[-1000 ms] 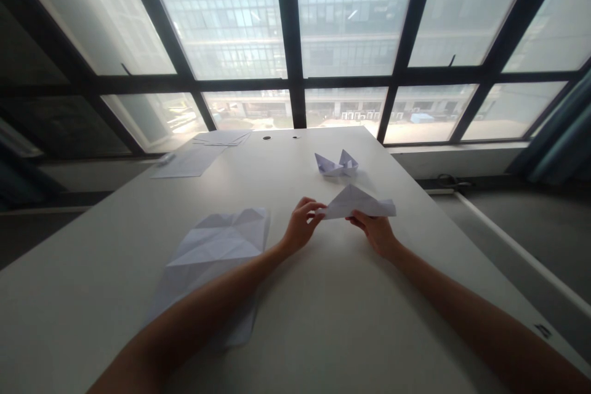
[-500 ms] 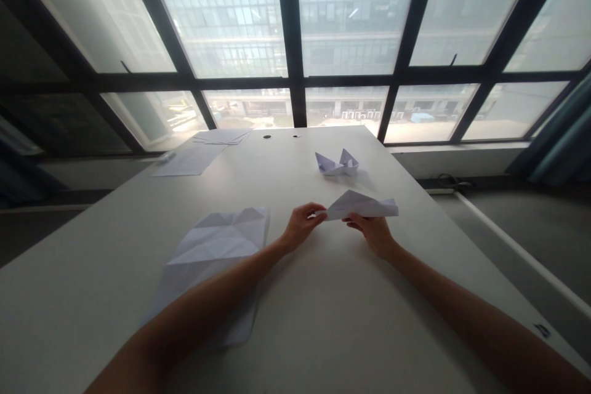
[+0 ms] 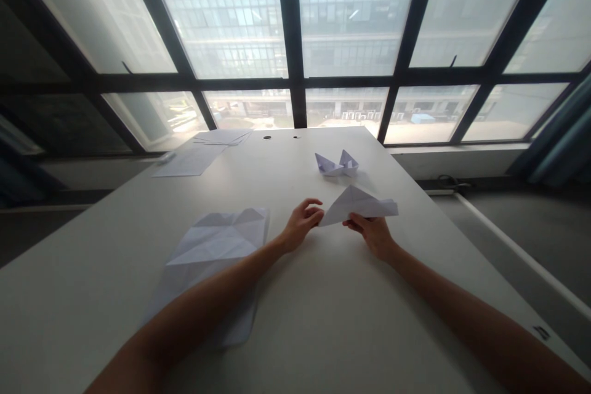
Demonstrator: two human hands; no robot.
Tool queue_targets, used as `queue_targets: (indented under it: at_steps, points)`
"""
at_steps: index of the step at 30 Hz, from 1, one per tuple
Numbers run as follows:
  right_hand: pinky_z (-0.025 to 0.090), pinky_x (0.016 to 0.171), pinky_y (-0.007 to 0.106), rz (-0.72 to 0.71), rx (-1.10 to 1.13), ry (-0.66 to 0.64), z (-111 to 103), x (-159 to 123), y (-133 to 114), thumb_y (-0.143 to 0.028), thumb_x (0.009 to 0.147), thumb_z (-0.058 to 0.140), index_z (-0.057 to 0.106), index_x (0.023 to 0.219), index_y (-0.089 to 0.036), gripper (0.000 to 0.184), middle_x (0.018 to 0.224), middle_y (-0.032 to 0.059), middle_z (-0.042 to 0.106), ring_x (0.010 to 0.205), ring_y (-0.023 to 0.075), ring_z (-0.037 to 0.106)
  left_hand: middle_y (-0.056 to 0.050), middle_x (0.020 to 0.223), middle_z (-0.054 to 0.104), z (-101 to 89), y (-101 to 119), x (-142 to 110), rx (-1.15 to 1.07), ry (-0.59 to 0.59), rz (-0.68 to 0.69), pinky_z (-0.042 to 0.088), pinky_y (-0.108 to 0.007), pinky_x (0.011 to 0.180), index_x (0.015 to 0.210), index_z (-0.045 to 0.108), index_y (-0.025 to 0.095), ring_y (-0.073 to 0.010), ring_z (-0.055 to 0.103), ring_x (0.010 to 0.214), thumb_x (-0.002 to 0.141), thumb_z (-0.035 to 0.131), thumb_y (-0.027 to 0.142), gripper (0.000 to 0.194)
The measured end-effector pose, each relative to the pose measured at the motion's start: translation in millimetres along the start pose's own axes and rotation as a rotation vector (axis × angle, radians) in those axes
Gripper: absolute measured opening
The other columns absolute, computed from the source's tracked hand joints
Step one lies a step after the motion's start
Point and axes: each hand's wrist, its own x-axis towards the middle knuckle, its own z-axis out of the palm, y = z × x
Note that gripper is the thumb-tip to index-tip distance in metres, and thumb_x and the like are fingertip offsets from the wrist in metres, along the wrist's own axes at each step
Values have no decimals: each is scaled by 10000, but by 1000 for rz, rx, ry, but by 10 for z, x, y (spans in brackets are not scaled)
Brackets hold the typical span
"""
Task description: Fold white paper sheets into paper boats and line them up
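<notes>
My right hand (image 3: 376, 237) grips the lower edge of a folded white paper (image 3: 357, 203), with the thumb on the near face and fingers underneath. The paper has a peaked triangular top and a narrow band toward its right end. At its left corner, my left hand (image 3: 299, 226) has its thumb and curled fingers against the tip, while the index finger is lifted off. Just beyond sits a folded paper boat (image 3: 337, 163) on the white table (image 3: 295, 320). Creased paper sheets (image 3: 212, 246) lie left of my hands, partly covered by my left forearm.
More flat paper sheets (image 3: 189, 157) lie at the table's far left, beside a small clear object (image 3: 166, 158). Two round holes are near the far edge. Large windows (image 3: 346, 24) stand beyond the table, and a blue curtain (image 3: 554, 135) hangs at right.
The left index finger has lifted away from the paper's left end. The paper's left flap has opened out, its tip now lower and its near face showing taller. The right hand keeps its grip.
</notes>
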Motion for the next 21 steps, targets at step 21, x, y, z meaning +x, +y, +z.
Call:
queue_targets:
  at_steps: [21]
  points:
    - [547,574,300,-45,-85,-59,-10,-1,6,-382,612,871,691,859,-169,372,717,24,710,617,171,661,-71,760,722,-21,63,0,194,-100,-27,496,-257,616,947,770,139,-164,639,676,809,728,469,360]
